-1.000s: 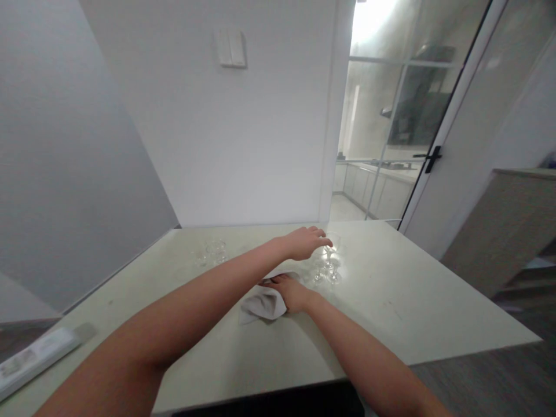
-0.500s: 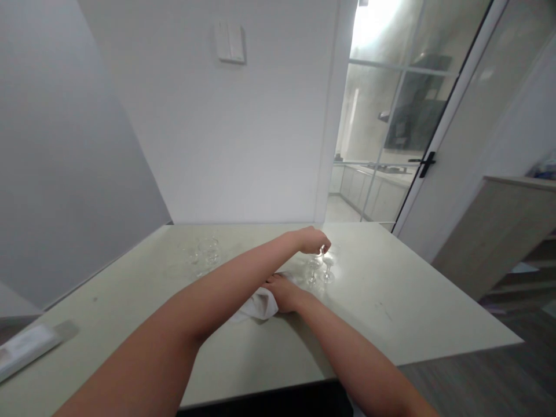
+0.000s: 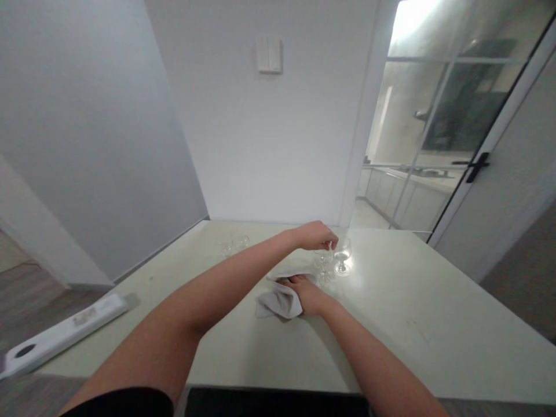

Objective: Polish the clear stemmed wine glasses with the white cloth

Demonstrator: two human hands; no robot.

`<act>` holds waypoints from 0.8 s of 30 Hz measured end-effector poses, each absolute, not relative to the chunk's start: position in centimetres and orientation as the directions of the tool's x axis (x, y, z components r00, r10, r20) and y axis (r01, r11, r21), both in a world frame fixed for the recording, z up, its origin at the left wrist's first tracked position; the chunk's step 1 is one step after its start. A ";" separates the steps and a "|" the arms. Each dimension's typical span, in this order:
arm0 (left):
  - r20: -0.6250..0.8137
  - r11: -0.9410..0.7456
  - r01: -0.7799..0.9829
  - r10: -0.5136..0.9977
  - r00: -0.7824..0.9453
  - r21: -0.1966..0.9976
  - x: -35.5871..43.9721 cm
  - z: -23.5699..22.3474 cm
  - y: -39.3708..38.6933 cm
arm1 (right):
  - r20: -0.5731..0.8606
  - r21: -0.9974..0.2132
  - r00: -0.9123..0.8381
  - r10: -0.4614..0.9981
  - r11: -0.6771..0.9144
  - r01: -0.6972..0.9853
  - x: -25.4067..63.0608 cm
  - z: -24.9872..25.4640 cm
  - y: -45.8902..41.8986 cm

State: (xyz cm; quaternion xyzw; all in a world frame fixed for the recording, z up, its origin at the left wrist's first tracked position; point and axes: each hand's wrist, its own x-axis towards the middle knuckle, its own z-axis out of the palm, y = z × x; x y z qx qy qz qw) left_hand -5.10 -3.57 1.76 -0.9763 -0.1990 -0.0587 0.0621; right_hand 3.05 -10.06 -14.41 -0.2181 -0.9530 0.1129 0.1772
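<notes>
My left hand reaches across to a cluster of clear stemmed glasses near the far middle of the pale table. Its fingers are pinched around the top of one small glass. My right hand lies on a crumpled white cloth just in front of the glasses, with its fingers curled on the fabric. My left forearm crosses above my right hand.
More clear glasses stand at the far left of the table. A long white device lies on the left edge. A glass door with a black handle stands open at the right, with a kitchen beyond. A light switch is on the wall.
The view has swung to the left. My left hand has closed from hovering over the glasses to pinching one. My right hand has stayed on the cloth.
</notes>
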 end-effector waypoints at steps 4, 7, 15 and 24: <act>0.148 -0.909 0.398 0.380 0.913 -0.125 -9.0 5.0 -5.5 | 0.269 -0.326 -0.842 0.467 0.867 0.377 2.9 -14.4 -9.9; 0.126 -0.885 0.434 0.417 0.900 -0.171 -12.5 7.3 -7.5 | 0.255 -0.325 -0.840 0.479 0.861 0.392 2.9 -14.3 -9.9; -0.018 -0.763 0.646 0.647 0.763 -0.016 -20.5 8.6 -12.9 | 0.067 -0.258 -0.663 0.746 0.655 0.710 1.9 -14.5 -10.7; -0.218 -0.454 0.869 0.844 0.490 0.196 -26.1 5.4 -16.4 | 0.028 -0.200 -0.524 0.851 0.519 0.831 1.8 -14.5 -11.0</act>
